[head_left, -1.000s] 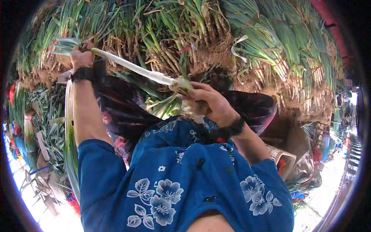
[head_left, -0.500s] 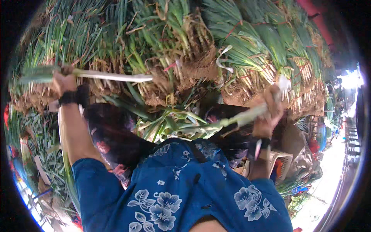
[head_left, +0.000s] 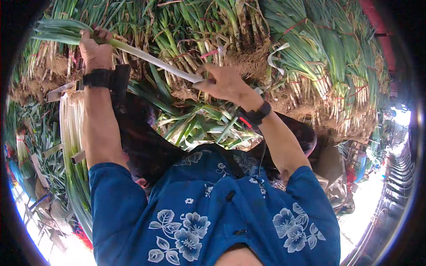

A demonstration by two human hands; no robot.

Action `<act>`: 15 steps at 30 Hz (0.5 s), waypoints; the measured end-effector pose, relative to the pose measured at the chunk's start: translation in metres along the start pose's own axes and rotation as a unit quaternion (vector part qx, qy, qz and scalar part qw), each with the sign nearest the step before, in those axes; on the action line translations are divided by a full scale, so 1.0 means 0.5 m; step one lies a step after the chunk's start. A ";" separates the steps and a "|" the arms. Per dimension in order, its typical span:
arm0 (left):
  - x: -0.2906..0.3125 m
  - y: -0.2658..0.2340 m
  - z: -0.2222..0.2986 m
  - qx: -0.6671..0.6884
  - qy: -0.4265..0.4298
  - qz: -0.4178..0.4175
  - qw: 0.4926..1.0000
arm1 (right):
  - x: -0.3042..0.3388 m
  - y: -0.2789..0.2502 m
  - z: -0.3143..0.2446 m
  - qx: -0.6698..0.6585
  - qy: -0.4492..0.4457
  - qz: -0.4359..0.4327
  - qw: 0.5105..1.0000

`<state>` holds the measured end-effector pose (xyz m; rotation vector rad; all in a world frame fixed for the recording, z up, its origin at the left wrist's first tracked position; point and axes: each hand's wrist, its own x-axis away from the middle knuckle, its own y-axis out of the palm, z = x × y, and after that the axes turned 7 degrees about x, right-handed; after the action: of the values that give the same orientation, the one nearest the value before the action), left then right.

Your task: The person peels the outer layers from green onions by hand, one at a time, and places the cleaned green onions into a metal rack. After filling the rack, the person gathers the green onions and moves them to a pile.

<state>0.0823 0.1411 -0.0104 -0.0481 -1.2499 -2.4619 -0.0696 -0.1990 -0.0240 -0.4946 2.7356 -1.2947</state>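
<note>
My left hand (head_left: pixel 95 51) is closed around a long leek-like green onion (head_left: pixel 155 61), at the upper left. Its green leaves reach out to the left of my fist, and its bare white shaft slants down to the right. At the white end is my right hand (head_left: pixel 226 84), thumb and forefinger parted around the tip. The thumb seems to touch the shaft. Below my hands, loose green and pale peeled leaves (head_left: pixel 199 124) lie in a heap by my lap. Beside my left forearm, several cleaned green onions (head_left: pixel 73 128) lie together with white ends up, between metal brackets (head_left: pixel 62 91).
Tied bundles of unpeeled green onions with soil-brown roots (head_left: pixel 248 60) line the far side. More tied bundles (head_left: pixel 328 80) lie at the right. A white ribbon strip (head_left: pixel 276 57) hangs between them. Loose greens (head_left: pixel 44 150) spread at the left.
My right hand has swung left to the onion's white end; the pale strip of leaf it held is gone from it. My left hand has moved up and slightly right, still holding the onion.
</note>
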 end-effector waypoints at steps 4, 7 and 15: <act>0.038 0.033 -0.051 -0.065 0.045 -0.001 0.997 | -0.004 0.013 -0.021 0.216 -0.017 -0.053 0.975; 0.076 0.061 -0.048 -0.040 0.047 0.052 0.997 | -0.002 0.047 -0.036 0.261 -0.066 -0.042 0.962; 0.007 -0.026 0.003 -0.024 0.064 0.067 0.995 | 0.077 0.004 0.001 0.158 -0.034 -0.094 0.982</act>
<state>0.0745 0.1482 -0.0189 0.0121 -1.0966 -2.3413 -0.1064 -0.2102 -0.0231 -0.7628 2.4093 -1.6809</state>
